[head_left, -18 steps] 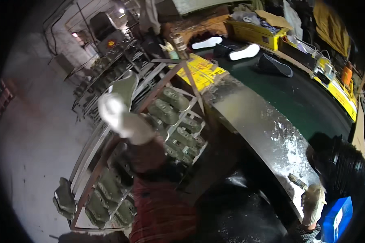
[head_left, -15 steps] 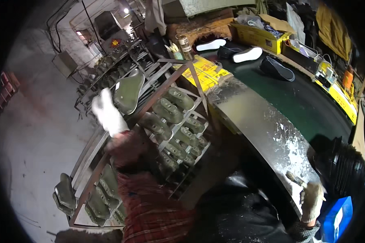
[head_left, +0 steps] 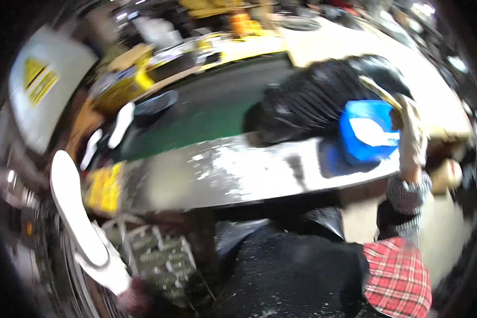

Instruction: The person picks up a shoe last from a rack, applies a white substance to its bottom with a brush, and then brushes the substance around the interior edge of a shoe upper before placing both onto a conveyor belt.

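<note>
At the lower left, my left hand [head_left: 103,265], in a white glove, is closed round the near end of a shoe form [head_left: 71,196]. Its long white sole face is turned up, and the hand covers its lower side. On the far right my right hand [head_left: 412,135], gloved in off-white, grips a brush [head_left: 381,93] with a pale wooden handle. The brush's working end is blurred and partly hidden by the hand. Beside that hand stands a cut-open blue tub [head_left: 355,140] with white matter inside, on the white-smeared metal ledge [head_left: 217,183].
A dark green belt [head_left: 196,124] runs behind the ledge, carrying white-soled shoe pieces [head_left: 122,125]. Black ribbed plastic [head_left: 312,103] lies beside the tub. A rack [head_left: 188,254] of olive shoe lasts is below left; a yellow box [head_left: 116,93] sits behind the belt.
My view has swung right toward the ledge. My left hand, beside an olive shoe last before, now holds the white-soled form. My right hand has moved from the ledge to the tub with the brush.
</note>
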Tool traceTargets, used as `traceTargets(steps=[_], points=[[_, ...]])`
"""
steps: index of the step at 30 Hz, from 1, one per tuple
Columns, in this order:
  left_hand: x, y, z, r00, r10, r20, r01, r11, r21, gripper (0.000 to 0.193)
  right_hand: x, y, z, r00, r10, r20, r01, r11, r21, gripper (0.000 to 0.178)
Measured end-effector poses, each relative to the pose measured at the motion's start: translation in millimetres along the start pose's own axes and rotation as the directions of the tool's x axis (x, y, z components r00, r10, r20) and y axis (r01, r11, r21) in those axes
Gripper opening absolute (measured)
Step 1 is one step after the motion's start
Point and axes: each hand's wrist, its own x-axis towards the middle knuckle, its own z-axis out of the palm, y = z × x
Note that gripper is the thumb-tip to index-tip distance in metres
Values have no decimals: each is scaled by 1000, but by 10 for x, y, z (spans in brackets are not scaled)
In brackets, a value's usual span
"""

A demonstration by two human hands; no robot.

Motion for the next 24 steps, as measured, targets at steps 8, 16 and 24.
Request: traceTargets(steps=[8, 16, 24], points=[[-412, -2048, -306, 780, -605, -158, 598, 796, -94, 74, 178, 459, -258, 828, 514, 223, -334, 772, -541, 28], [-1150, -1818, -843, 345, -937, -53, 936, 347, -58, 90, -137, 130, -668, 920, 325, 219, -308, 945, -110, 23], [-1129, -2136, -1661, 520, -844, -130, 748, 524, -408, 95, -907, -1262, 1796, 470, -303, 829, -152, 897, 414, 24]])
